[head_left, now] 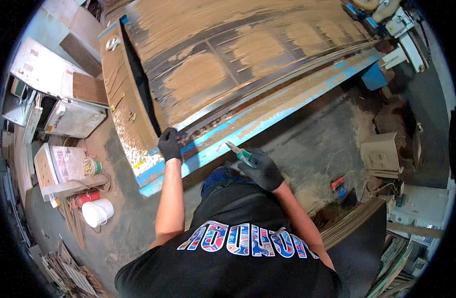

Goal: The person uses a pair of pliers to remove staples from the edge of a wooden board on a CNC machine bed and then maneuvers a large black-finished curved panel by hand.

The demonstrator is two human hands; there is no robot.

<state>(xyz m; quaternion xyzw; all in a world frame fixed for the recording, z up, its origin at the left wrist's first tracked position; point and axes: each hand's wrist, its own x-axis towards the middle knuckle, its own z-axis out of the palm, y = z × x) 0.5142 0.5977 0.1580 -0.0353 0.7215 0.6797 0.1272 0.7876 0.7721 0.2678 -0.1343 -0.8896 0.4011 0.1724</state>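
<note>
Shirt: black shirt point(228, 268) with a coloured print fills the lower edge, closest to the lens; both bare forearms reach forward from it
Left hand: black-gloved left hand point(169, 144) rests on the near blue rail point(248, 126), fingers curled over its edge; grip together on the rail, seemingly to steady the body or feel along the track
Right hand: black-gloved right hand point(262, 171) sits just below the rail, apart from it; grip clamped on the pliers
Pliers: green-handled pliers point(241, 155) stick out up and left from the fist, tips aimed at the rail and close to it, held ready near the spot between the two hands
Machine bed: long slatted bed point(228, 64) caked in brown sawdust runs away behind the rail; whether the tips touch the metal I cannot tell
Floor: dusty concrete floor point(312, 144); white bucket point(98, 212) and red can point(87, 197) stand well off to the left beside white cabinets point(64, 94)
Right side: cardboard box point(381, 154) and a coil of thin wire point(339, 169) lie on the floor, well apart from the hands
</note>
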